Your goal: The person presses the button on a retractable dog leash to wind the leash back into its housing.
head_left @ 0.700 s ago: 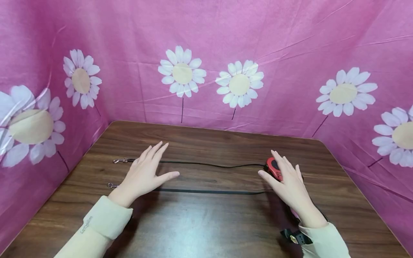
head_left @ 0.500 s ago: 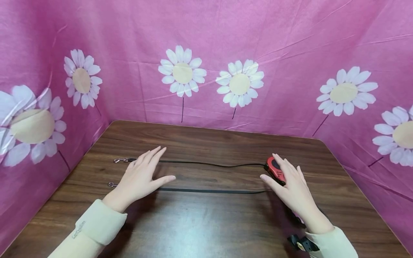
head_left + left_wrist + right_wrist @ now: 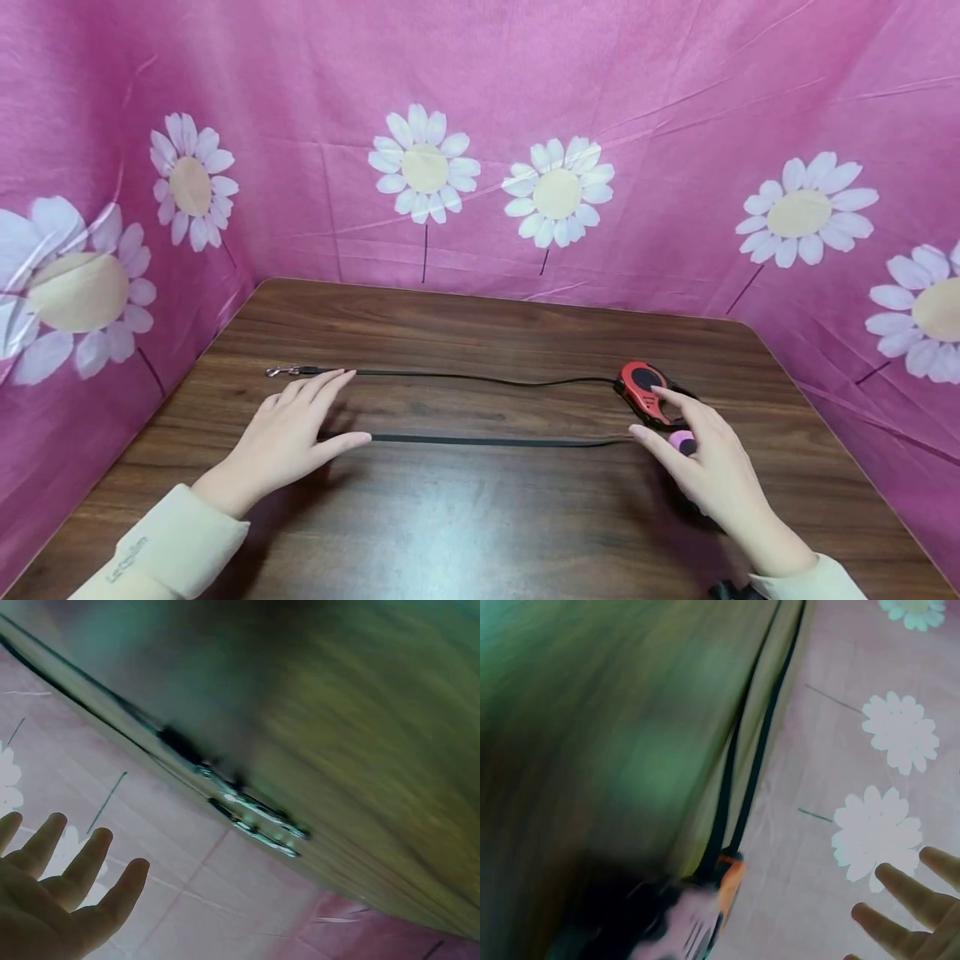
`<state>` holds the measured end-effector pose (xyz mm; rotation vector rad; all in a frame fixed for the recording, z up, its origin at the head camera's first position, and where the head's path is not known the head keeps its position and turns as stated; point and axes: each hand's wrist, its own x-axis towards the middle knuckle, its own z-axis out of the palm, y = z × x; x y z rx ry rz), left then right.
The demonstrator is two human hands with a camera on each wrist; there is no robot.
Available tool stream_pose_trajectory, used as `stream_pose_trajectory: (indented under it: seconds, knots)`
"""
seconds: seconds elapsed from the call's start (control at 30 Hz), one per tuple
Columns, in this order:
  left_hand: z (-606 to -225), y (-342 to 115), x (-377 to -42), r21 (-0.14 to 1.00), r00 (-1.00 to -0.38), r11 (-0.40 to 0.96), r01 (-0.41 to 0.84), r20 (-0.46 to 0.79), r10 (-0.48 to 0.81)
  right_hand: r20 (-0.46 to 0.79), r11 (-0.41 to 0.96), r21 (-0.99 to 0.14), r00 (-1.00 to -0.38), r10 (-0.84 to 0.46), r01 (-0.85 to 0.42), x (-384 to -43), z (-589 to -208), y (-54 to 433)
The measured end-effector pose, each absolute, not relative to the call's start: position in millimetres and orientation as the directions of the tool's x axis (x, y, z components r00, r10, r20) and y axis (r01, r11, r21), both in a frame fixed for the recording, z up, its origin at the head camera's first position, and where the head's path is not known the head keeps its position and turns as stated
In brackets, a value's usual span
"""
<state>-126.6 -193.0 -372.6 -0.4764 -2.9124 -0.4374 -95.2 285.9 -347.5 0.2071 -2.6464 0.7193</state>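
Two retractable dog leashes lie side by side, straps drawn out to the left. The far one has a red and black handle [image 3: 637,375], a thin dark strap [image 3: 480,379] and a metal clip [image 3: 281,372]. Nearer me, a flat grey strap [image 3: 480,441] runs to a pink handle [image 3: 681,442], partly hidden by my right hand [image 3: 716,462]. My left hand [image 3: 285,437] hides the near clip in the head view; the left wrist view shows that near clip [image 3: 259,810]. Both hands have fingers extended, thumbs spread, and hold nothing; whether they touch the leashes is unclear.
The leashes lie on a brown wood-grain table [image 3: 450,517] with rounded far corners. A pink cloth [image 3: 480,75] with white daisies surrounds its back and sides. A dark strap [image 3: 735,590] shows by the right cuff.
Both hands have drawn back towards me and farther apart. The red handle is now mostly uncovered, and part of the pink handle shows. The leashes appear not to have moved.
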Motion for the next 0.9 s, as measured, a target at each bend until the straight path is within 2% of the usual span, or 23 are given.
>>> stream_pose_trajectory:
  seconds: [0.13, 0.33, 0.47, 0.7, 0.9]
  knots:
    - [-376, -200, -124, 0.227, -0.932, 0.911, 0.343, 0.202, 0.3, 0.39, 0.848, -0.479, -0.92, -0.027, -0.228, -87, -350, 298]
    - [-383, -210, -124, 0.187, -0.913, 0.906, 0.381, 0.231, 0.336, 0.361, 0.876, -0.442, -0.932, -0.023, -0.193, -79, -355, 318]
    - [-386, -214, -127, 0.174, -0.904, 0.902, 0.395, 0.248, 0.348, 0.362, 0.895, -0.407, -0.932, -0.024, -0.182, -75, -360, 333]
    - [-387, -222, -127, 0.173, -0.911, 0.903, 0.392, 0.207, 0.356, 0.415, 0.931, -0.292, -0.906, -0.082, -0.218, -68, -373, 354]
    - [-392, -228, -128, 0.201, -0.92, 0.901, 0.384, 0.167, 0.355, 0.365, 0.953, -0.234, -0.926, -0.099, -0.194, -62, -384, 367]
